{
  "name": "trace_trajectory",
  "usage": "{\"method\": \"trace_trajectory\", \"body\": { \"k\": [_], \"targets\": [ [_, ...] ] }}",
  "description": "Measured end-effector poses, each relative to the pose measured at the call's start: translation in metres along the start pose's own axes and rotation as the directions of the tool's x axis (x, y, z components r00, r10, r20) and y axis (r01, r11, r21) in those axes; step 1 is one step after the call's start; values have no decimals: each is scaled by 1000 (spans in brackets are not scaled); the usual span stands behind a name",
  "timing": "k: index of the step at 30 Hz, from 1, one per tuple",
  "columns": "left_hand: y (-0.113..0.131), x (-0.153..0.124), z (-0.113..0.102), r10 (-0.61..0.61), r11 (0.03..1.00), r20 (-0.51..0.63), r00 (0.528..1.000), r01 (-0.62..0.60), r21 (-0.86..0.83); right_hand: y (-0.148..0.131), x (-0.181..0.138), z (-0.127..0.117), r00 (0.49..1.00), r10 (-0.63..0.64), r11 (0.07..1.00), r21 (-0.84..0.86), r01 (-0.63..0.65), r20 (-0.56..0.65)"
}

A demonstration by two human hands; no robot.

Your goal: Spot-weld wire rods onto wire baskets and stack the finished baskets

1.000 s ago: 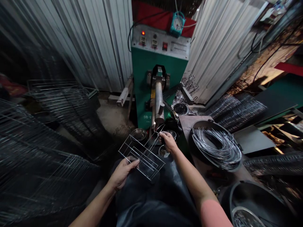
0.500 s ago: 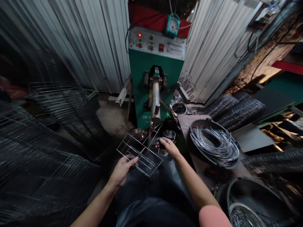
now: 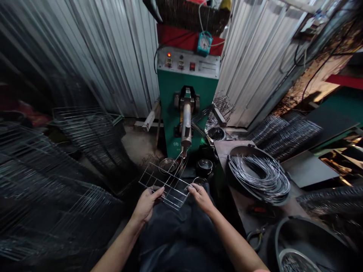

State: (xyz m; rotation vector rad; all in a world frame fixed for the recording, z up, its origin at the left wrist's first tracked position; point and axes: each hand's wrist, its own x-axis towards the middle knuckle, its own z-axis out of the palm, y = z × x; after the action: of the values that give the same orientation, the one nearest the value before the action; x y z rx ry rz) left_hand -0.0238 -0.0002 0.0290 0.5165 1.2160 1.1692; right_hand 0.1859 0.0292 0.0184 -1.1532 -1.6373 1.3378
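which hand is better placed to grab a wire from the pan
Probably right. The right hand holds the wire rack on the side nearest the pan of wires; the left hand grips its opposite edge.

left hand (image 3: 147, 204) and right hand (image 3: 202, 197) forward, fingers (image 3: 159, 192) curled.

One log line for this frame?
left hand: holds wire rack | right hand: holds wire rack | far end: near machine rod

Flat wire grid (image 3: 167, 185), slightly tilted
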Motion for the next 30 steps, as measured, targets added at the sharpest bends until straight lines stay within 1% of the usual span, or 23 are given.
{"method": "trace_trajectory", "body": {
  "k": [7, 11, 14, 16, 19, 22, 25, 27, 28, 29, 30],
  "targets": [
    [8, -1, 0, -23, 999, 16, 1000, 23, 43, -1, -3, 3, 1000, 10, 1000, 14, -10, -25],
    [12, -2, 1, -43, 997, -25, 999, 44, 60, -2, -2, 1, 999, 31, 999, 36, -30, -11],
    [13, -1, 2, -53, 997, -27, 998, 55, 54, 6, 2, 1, 999, 36, 995, 91, -35, -19],
    [13, -2, 4, -42, 998, -22, 999, 43, 54, 15, 1, 3, 996, 51, 989, 143, -41, -67],
    [11, -10, 6, 1, 995, -9, 1000, 0, 97, 29, -11, 10, 986, 45, 974, 225, -8, -158],
    [9, -29, 8, -18, 988, 55, 998, 9, 153, 33, -37, 17, 982, -37, 954, 286, 89, -183],
    [11, -52, 10, -73, 981, 143, 987, 45, 190, 19, -65, 13, 971, -104, 947, 276, 162, -214],
    [12, -64, 10, -93, 979, 220, 971, 49, 198, 1, -75, 3, 952, -118, 956, 225, 186, -283],
    [12, -69, 9, -74, 979, 256, 964, 21, 202, -11, -78, -3, 937, -116, 962, 198, 189, -330],
    [10, -73, 6, -24, 975, 281, 959, -40, 219, -23, -78, -9, 920, -110, 966, 176, 187, -376],
    [6, -76, 3, 65, 954, 295, 953, -146, 261, -36, -76, -14, 904, -98, 969, 168, 182, -415]
  ]
}}
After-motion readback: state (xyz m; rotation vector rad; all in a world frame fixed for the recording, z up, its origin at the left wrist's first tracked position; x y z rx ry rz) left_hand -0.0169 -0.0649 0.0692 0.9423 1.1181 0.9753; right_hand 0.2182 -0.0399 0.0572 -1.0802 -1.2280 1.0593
